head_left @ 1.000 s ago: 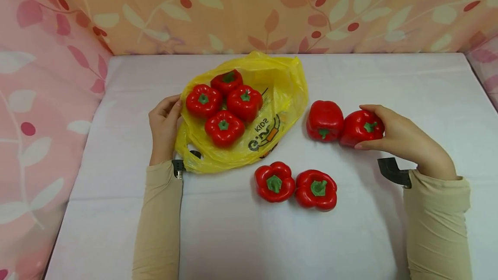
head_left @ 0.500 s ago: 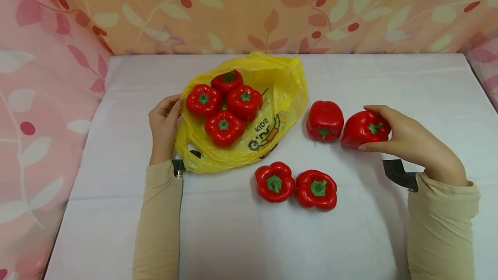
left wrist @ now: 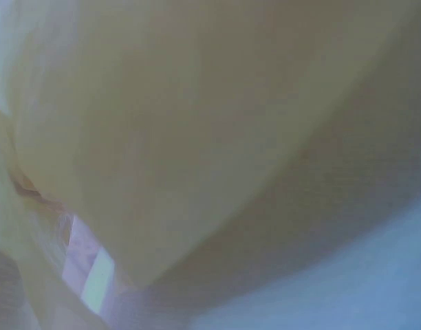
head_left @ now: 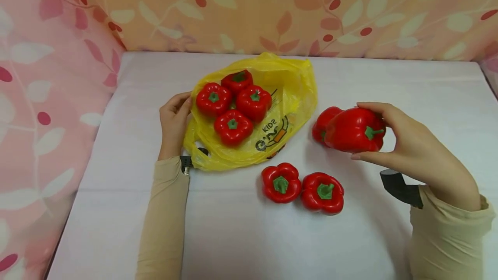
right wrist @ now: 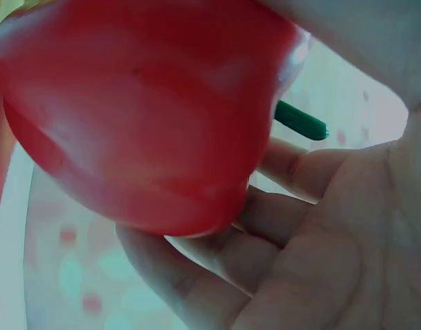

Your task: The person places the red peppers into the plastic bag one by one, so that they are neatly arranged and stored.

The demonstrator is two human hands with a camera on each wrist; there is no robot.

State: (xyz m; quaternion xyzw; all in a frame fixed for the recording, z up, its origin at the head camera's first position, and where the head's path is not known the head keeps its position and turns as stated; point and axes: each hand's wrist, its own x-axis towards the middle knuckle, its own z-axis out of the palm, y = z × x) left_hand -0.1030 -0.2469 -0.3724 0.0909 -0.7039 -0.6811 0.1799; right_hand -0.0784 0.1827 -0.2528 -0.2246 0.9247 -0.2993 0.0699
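My right hand (head_left: 420, 150) grips a red bell pepper (head_left: 355, 131) between thumb and fingers, its green stem pointing towards the palm. It appears raised off the table and partly covers another bell pepper (head_left: 321, 124) behind it. In the right wrist view the held bell pepper (right wrist: 148, 124) fills much of the picture, fingers curled under it. At the left, my left hand (head_left: 173, 120) pinches the rim of a yellow plastic bag (head_left: 289, 94). Several red bell peppers (head_left: 233, 127) lie in the bag's mouth. The bag's blurred film (left wrist: 162, 137) covers most of the left wrist view.
Two more bell peppers, one on the left (head_left: 281, 183) and one on the right (head_left: 323, 192), sit side by side in front of the bag. A white cloth (head_left: 233, 237) covers the table. Patterned fabric (head_left: 241, 12) stands along the back and left sides.
My right hand has lifted the bell pepper, which now overlaps its neighbour in the head view. The left hand keeps its hold on the bag. The head view has shifted slightly.
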